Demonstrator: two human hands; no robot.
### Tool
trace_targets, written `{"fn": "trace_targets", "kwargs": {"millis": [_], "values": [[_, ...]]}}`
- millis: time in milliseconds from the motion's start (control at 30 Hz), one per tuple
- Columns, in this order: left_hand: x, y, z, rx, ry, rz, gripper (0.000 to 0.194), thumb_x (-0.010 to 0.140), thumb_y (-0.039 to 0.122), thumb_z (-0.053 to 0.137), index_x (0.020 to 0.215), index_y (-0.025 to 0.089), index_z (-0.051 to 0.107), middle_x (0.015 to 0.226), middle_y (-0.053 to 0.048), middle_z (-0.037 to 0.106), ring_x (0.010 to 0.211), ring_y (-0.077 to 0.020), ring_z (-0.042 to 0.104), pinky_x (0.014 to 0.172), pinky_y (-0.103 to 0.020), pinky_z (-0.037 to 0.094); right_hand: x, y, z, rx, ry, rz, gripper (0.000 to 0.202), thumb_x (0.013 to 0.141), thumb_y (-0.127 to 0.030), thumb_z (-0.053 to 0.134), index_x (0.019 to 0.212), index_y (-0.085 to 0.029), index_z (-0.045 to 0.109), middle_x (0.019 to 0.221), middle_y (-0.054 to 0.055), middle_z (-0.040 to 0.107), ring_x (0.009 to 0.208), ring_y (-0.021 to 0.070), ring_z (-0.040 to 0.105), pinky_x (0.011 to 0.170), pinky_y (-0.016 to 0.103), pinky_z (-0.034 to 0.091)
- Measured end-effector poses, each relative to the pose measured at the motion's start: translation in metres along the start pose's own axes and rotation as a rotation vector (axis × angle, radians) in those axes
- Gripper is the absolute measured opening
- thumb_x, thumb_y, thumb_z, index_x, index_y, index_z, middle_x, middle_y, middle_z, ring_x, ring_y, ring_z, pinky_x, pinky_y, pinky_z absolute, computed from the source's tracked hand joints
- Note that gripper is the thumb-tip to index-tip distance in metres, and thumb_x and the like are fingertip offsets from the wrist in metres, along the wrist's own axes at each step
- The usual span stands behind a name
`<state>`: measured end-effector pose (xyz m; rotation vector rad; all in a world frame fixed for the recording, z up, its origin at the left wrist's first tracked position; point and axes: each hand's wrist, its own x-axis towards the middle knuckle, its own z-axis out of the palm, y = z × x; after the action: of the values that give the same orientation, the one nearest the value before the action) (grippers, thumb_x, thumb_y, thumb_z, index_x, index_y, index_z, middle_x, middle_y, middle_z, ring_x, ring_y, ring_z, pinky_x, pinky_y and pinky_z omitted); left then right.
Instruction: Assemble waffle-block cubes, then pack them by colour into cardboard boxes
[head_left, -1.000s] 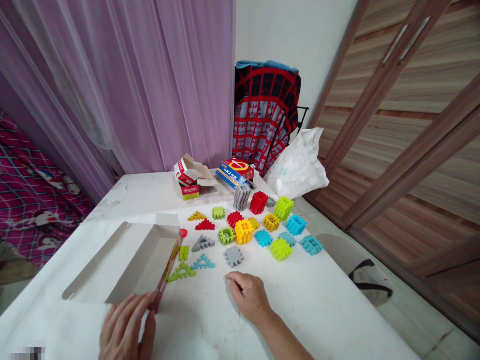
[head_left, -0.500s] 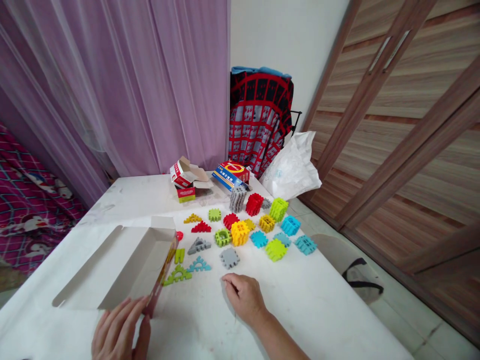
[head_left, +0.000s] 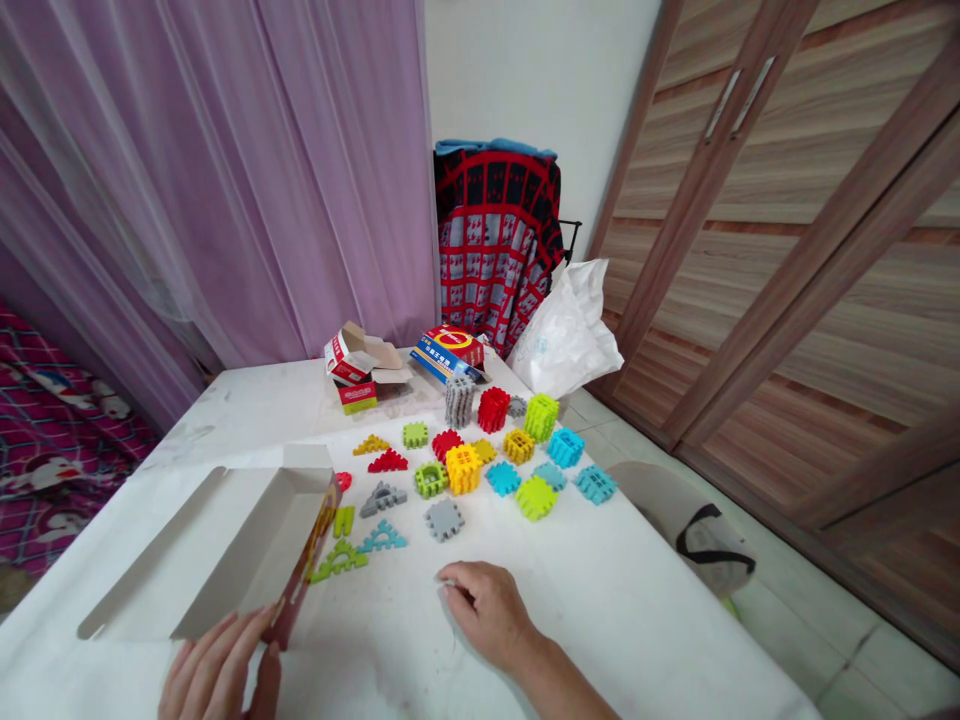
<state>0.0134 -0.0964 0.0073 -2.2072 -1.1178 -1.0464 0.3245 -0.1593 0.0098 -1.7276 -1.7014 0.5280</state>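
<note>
My left hand [head_left: 221,668] is at the near end of an open cardboard box [head_left: 255,555], its fingertips on the box's near edge and the thumb by the red printed side. My right hand [head_left: 486,608] rests on the white table with its fingers curled; whether anything is inside is hidden. Beyond it lies a flat grey square piece [head_left: 445,520]. Between the box and that piece are a green triangular piece [head_left: 341,560], a light blue one [head_left: 383,537] and a grey one [head_left: 383,497]. Stacks of toothed plastic pieces, such as the yellow stack [head_left: 463,469], stand farther back.
Small opened boxes [head_left: 358,395] and a blue and red box [head_left: 450,352] lie at the table's far end. A white plastic bag [head_left: 566,335] is at the far right corner. A bin-like container [head_left: 667,510] stands on the floor at the right.
The view has shifted slightly, so most things appear a little farther left. My left hand stays at the box's near end. My right hand remains curled on the table.
</note>
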Motion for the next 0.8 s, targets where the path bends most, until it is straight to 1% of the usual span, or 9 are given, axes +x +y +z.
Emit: {"fn": "trace_targets", "kwargs": {"millis": [233,367,633,800], "values": [[0.000,-0.002,-0.001,0.048,-0.023,0.028,0.057,0.089,0.021,0.052,0.144,0.024,0.039,0.104,-0.013,0.067,0.096,-0.0302,0.061,0.097,-0.051,0.043,-0.010,0.013,-0.014,0.071,-0.008,0.039,0.025,0.084,-0.026,0.053,0.094,-0.022,0.076,0.076,0.002,0.075,0.067,0.0161,0.066,0.068,0.024,0.044],[0.000,-0.002,-0.001,0.067,-0.011,0.036,0.058,0.088,0.020,0.053,0.145,0.024,0.039,0.102,-0.013,0.067,0.094,-0.0292,0.061,0.095,-0.050,0.044,-0.015,0.020,-0.022,0.081,-0.017,0.053,0.027,0.084,-0.028,0.052,0.094,-0.022,0.076,0.074,0.002,0.074,0.063,0.0152,0.063,0.065,0.024,0.043],[0.010,0.000,-0.002,0.089,0.004,0.055,0.064,0.089,0.022,0.052,0.150,0.024,0.033,0.097,-0.010,0.065,0.089,-0.0258,0.060,0.092,-0.045,0.044,-0.021,0.034,-0.041,0.072,0.022,0.108,0.032,0.085,-0.031,0.047,0.094,-0.019,0.075,0.070,0.003,0.071,0.063,0.0154,0.062,0.063,0.024,0.041],[0.014,0.000,-0.004,0.117,0.003,0.063,0.065,0.089,0.022,0.052,0.151,0.025,0.031,0.094,-0.009,0.066,0.087,-0.0246,0.061,0.090,-0.042,0.044,-0.026,0.035,-0.046,0.057,0.044,0.109,0.033,0.085,-0.032,0.046,0.094,-0.019,0.075,0.068,0.003,0.071,0.061,0.0156,0.061,0.062,0.024,0.041]]}}
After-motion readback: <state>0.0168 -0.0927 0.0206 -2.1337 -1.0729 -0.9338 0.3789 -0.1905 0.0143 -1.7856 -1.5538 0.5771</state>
